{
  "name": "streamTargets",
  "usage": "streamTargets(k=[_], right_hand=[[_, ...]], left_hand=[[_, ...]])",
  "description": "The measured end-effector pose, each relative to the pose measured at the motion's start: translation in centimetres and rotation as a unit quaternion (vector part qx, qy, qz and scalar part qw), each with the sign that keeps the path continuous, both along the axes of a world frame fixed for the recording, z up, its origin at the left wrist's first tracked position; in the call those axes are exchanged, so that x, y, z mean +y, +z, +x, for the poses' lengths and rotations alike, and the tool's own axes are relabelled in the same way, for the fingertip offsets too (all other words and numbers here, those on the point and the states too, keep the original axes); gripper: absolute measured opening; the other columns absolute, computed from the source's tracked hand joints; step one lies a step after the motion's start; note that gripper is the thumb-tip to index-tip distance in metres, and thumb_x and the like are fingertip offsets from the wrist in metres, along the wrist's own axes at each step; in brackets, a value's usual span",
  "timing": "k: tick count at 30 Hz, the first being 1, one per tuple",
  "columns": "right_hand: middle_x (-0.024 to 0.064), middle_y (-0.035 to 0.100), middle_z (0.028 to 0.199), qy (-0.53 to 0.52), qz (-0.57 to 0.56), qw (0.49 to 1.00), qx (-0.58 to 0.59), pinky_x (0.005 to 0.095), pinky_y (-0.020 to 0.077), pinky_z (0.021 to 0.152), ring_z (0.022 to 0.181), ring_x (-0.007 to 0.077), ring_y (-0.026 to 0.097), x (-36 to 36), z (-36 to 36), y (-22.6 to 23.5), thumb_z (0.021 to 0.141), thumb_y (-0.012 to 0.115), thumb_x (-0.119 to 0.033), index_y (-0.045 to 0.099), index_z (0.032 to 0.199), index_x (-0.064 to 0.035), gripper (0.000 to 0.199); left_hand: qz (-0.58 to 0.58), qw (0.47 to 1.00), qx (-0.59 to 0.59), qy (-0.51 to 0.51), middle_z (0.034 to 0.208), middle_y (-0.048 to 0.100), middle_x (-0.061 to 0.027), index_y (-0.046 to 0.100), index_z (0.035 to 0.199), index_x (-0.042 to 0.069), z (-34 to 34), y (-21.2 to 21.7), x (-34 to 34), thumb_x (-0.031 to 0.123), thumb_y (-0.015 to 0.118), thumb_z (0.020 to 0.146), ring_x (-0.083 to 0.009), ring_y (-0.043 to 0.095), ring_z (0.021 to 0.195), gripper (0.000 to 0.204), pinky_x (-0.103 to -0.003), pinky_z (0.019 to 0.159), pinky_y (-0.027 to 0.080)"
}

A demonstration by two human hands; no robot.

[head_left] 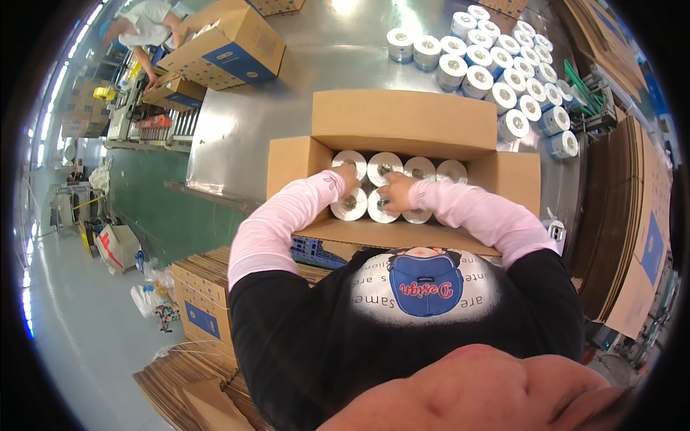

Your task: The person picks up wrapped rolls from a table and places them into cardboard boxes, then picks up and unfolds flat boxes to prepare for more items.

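Note:
An open cardboard box (404, 118) stands before me with its flaps folded out. Inside, wrapped white paper rolls stand upright in two rows, their round ends and dark cores facing up. Pink sleeves cover both my forearms. At the box's left end, my left hand (347, 177) curls its fingers around the edge of a back-row paper roll (348, 158), just behind a front one (350, 206). Beside it, my right hand (394, 192) has bent fingers on the second-column rolls, by the core of the front paper roll (382, 208). Some fingertips are hidden among the rolls.
Many more paper rolls (478, 80) stand on the metal table (316, 65) at the back right. Flattened cartons (611, 215) are stacked at right, others (201, 302) at lower left. Another person (147, 29) works beside an open carton (233, 50) and a roller conveyor at far left.

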State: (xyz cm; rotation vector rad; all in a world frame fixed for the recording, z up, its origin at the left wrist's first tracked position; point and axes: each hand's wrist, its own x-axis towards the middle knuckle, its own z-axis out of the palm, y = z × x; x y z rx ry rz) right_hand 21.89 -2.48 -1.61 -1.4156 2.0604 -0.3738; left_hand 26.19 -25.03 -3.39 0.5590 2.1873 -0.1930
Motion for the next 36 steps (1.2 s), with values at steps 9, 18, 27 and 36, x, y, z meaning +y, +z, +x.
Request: streamTargets(k=[9, 18, 27, 36], right_hand=[[0.0221, 0.044, 0.136, -0.432, -0.143, 0.873, 0.174, 0.0473, 0.0347, 0.105, 0.122, 0.0397, 0.045, 18.1, -5.7, 6.0, 0.083, 0.062, -0.021, 0.043, 0.139, -0.0082, 0.061], [0.0204, 0.048, 0.136, -0.559, -0.260, 0.777, 0.127, 0.0450, 0.0327, 0.108, 0.129, 0.0415, 0.041, 20.8, -10.0, -1.4, 0.087, 0.059, -0.019, 0.055, 0.129, -0.0075, 0.043], [0.0166, 0.037, 0.146, -0.471, 0.172, 0.857, 0.116, 0.0568, 0.0208, 0.112, 0.139, 0.0340, 0.027, 31.5, -29.7, -7.2, 0.082, 0.064, -0.027, 0.054, 0.133, -0.0230, 0.052], [0.0189, 0.046, 0.133, -0.509, 0.194, 0.831, 0.108, 0.0559, 0.0189, 0.111, 0.131, 0.0342, 0.037, 25.5, -24.6, -8.4, 0.078, 0.064, -0.044, 0.061, 0.125, -0.0206, 0.052]], left_hand=[[0.477, 0.825, -0.101, 0.285, 0.105, 0.067, -0.0094, 0.054, 0.131, 0.008, -15.4, 12.8, 7.6, 0.014, 0.062, 0.087, -0.0142, 0.063, 0.094, 0.045, -0.028, 0.086, 0.050], [0.328, 0.868, 0.254, 0.271, 0.137, 0.046, -0.0184, 0.053, 0.133, 0.020, -30.4, -6.7, 28.5, 0.050, 0.070, 0.078, -0.0351, 0.036, 0.132, 0.065, -0.052, 0.108, 0.029], [0.174, 0.893, 0.242, 0.336, 0.143, 0.036, -0.0206, 0.042, 0.141, 0.026, -38.8, -5.1, 36.1, 0.063, 0.057, 0.082, -0.0371, 0.026, 0.138, 0.071, -0.061, 0.103, 0.029], [0.086, 0.923, 0.257, 0.274, 0.128, 0.052, -0.0179, 0.065, 0.116, 0.020, -38.4, -7.6, 32.0, 0.046, 0.068, 0.075, -0.0350, 0.040, 0.127, 0.049, -0.053, 0.105, 0.026]])
